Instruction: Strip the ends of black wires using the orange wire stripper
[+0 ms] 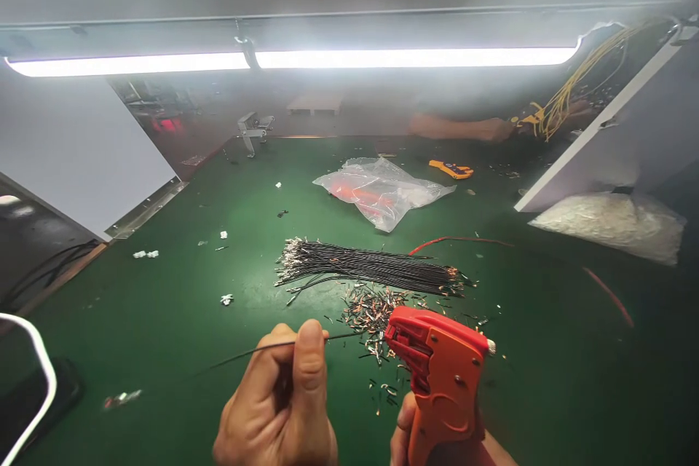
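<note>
My left hand (284,400) is closed, pinching a thin black wire (344,336) between thumb and forefinger. The wire runs roughly level, its right end close to the jaws of an orange-red wire stripper (445,371). Around the stripper's handle wraps my right hand (403,426), mostly hidden behind the tool. I cannot tell whether the jaws touch the wire. Just beyond lies a bundle of black wires (365,266), with metal terminals at the left ends and bare copper at the right. Stripped insulation and copper scraps (376,309) are heaped between the bundle and the stripper.
A clear plastic bag (382,193) holds something red on the green table (180,320). Past it lies a yellow tool (451,170). Another bag (611,226) leans by the right panel. A co-worker's arm (464,127) reaches across the far side. A light tube hangs above.
</note>
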Tool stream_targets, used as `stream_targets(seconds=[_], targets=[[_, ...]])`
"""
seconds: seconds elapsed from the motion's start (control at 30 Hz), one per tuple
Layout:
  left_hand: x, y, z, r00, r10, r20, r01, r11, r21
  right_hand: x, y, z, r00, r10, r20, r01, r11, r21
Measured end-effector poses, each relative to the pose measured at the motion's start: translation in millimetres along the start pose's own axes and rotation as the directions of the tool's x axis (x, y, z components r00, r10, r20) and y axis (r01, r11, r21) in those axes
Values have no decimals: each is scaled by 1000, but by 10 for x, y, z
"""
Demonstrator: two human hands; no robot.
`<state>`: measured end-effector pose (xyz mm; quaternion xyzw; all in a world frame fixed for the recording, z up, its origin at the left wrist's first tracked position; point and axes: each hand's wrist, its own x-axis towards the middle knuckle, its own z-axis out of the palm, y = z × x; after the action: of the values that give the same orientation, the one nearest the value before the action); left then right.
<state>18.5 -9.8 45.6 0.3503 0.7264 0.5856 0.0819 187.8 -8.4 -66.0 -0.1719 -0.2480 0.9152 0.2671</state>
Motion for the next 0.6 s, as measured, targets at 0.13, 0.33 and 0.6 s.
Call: stream_targets(seconds=[0.13,0.33,0.6], targets=[[-5,-14,72,997,-69,40,72,994,-87,-5,-21,21,1000,1,-4,-2,1000,-22],[-21,10,44,999,-18,42,24,988,-151,-102,33,165,994,-27,-108,26,1000,-15],[-180,-65,54,988,138,66,-132,988,-84,-72,131,151,995,54,-85,-52,998,24]])
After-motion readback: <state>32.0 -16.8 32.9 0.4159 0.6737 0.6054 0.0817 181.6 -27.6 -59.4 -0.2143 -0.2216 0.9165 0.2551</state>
